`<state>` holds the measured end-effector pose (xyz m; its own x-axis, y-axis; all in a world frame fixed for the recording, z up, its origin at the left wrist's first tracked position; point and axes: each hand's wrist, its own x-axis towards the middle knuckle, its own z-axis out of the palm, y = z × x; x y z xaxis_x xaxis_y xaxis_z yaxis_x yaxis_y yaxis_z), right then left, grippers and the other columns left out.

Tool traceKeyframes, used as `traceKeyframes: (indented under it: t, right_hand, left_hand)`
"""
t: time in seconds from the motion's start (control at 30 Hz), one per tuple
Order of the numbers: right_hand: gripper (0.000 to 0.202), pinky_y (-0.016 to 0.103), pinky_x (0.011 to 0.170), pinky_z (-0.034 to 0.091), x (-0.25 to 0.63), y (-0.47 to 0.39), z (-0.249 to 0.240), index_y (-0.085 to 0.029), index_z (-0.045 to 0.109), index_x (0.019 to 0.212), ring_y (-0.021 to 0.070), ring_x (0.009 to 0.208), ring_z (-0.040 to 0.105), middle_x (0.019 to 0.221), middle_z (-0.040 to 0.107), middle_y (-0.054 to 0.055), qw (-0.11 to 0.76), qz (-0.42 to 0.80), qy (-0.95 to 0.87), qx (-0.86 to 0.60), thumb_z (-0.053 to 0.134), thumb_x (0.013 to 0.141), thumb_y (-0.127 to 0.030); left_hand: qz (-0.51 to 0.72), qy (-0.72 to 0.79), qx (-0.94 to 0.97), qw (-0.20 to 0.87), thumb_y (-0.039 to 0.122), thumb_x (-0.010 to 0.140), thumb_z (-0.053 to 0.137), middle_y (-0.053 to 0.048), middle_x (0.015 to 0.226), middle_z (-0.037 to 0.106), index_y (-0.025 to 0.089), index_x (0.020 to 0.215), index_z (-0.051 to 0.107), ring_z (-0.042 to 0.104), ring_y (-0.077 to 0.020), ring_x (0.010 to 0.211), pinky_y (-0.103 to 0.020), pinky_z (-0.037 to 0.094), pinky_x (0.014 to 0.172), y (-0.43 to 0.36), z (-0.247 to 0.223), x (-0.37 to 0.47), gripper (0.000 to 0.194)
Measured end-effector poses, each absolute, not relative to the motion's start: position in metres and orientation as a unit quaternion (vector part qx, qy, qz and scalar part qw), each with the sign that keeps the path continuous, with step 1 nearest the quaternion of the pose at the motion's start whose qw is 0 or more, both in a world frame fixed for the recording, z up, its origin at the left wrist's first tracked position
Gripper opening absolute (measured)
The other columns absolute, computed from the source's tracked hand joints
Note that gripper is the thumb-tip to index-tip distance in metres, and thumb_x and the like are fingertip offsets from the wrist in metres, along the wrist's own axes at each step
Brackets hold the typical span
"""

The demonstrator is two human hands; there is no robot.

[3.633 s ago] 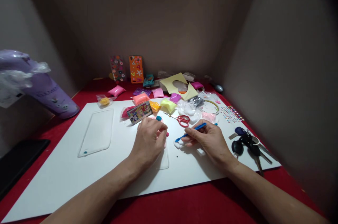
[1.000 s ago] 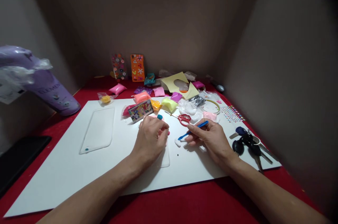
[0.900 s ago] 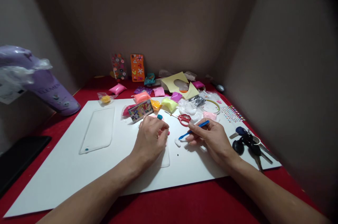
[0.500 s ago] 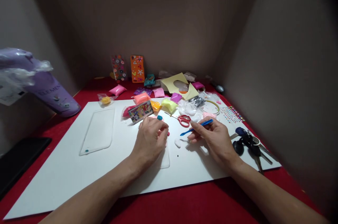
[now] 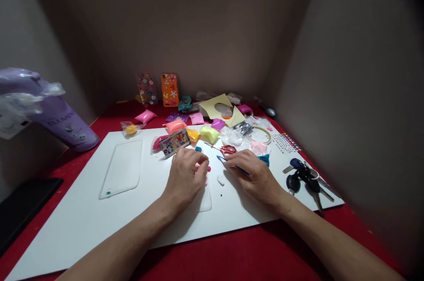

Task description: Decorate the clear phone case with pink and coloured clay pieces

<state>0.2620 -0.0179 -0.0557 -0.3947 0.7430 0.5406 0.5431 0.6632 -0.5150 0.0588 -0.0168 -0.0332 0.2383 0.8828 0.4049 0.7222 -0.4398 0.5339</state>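
Note:
My right hand (image 5: 253,177) is closed around a blue modelling tool (image 5: 241,168), whose thin tip points left toward my other hand. Curled over a clear phone case (image 5: 206,203), my left hand (image 5: 186,177) has thumb and fingers drawn together; whatever they pinch is hidden. Pink clay shows partly beneath those fingers, with a small dark pink ball (image 5: 209,168) beside them and a teal lump (image 5: 198,149) just beyond. Between the hands lie a white piece of clay (image 5: 220,180) and a tiny black dot (image 5: 221,195). Red-handled scissors (image 5: 228,150) rest behind.
A second clear case (image 5: 123,168) lies left on the white board (image 5: 82,228). Clay packets (image 5: 209,133), a picture card (image 5: 175,143) and a tape roll (image 5: 261,134) crowd the back. Keys (image 5: 306,179) lie right; a purple bottle (image 5: 71,124) stands left.
My right hand has rolled palm-down and moved left, bringing the modelling tool's tip nearer my left hand. A blue packet behind it now shows. My left hand stays over the case.

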Motion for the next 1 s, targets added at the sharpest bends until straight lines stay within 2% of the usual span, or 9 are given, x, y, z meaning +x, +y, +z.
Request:
traceKeyframes:
  t: [0.2,0.43,0.53,0.63,0.8,1.0]
  right_hand:
    - [0.022,0.036,0.076,0.047,0.26,-0.02,-0.055,-0.02,0.065,0.092,0.022,0.089,0.054,0.093,0.067,0.005,0.324,0.081,-0.854,-0.399,0.053,0.082,-0.005]
    - [0.019,0.036,0.075,0.046,0.257,-0.026,-0.052,-0.02,0.063,0.091,0.0213,0.085,0.053,0.087,0.064,0.006,0.345,0.067,-0.847,-0.399,0.051,0.084,-0.007]
    - [0.011,0.037,0.076,0.044,0.254,-0.034,-0.045,-0.019,0.061,0.084,0.0214,0.083,0.052,0.084,0.061,0.006,0.347,0.079,-0.853,-0.382,0.052,0.085,-0.013]
    - [0.009,0.035,0.075,0.043,0.248,-0.042,-0.038,-0.019,0.059,0.077,0.0208,0.081,0.05,0.08,0.059,0.005,0.309,0.091,-0.88,-0.349,0.055,0.08,-0.011]
    - [0.018,0.034,0.074,0.041,0.244,-0.046,-0.041,-0.019,0.059,0.078,0.0194,0.079,0.05,0.078,0.059,0.003,0.258,0.078,-0.907,-0.324,0.054,0.072,-0.004]
    - [0.017,0.034,0.07,0.038,0.239,-0.047,-0.051,-0.017,0.056,0.077,0.0206,0.077,0.048,0.077,0.058,0.006,0.217,0.021,-0.911,-0.35,0.048,0.079,-0.002]
  left_hand:
    - [0.341,0.516,0.778,0.115,0.013,0.08,0.052,-0.001,0.072,0.061,0.022,0.072,0.062,0.048,-0.0211,0.08,-0.036,0.039,0.075,-0.019,-0.032,0.059,0.017]
    - [0.344,0.514,0.778,0.109,0.012,0.08,0.051,-0.001,0.072,0.062,0.022,0.071,0.061,0.048,-0.0209,0.079,-0.036,0.038,0.074,-0.018,-0.031,0.058,0.017]
    - [0.347,0.515,0.776,0.108,0.012,0.08,0.051,-0.001,0.073,0.062,0.021,0.069,0.061,0.048,-0.0211,0.08,-0.036,0.038,0.074,-0.019,-0.03,0.058,0.017]
    - [0.345,0.514,0.778,0.111,0.012,0.08,0.052,-0.001,0.072,0.062,0.021,0.068,0.06,0.049,-0.0211,0.081,-0.036,0.038,0.075,-0.021,-0.029,0.058,0.017]
    - [0.35,0.513,0.776,0.11,0.013,0.08,0.053,-0.001,0.072,0.062,0.021,0.067,0.061,0.049,-0.0209,0.081,-0.036,0.038,0.075,-0.02,-0.031,0.057,0.017]
    - [0.351,0.512,0.776,0.108,0.013,0.08,0.052,-0.001,0.071,0.062,0.022,0.069,0.062,0.05,-0.0209,0.081,-0.036,0.038,0.075,-0.021,-0.031,0.058,0.017]
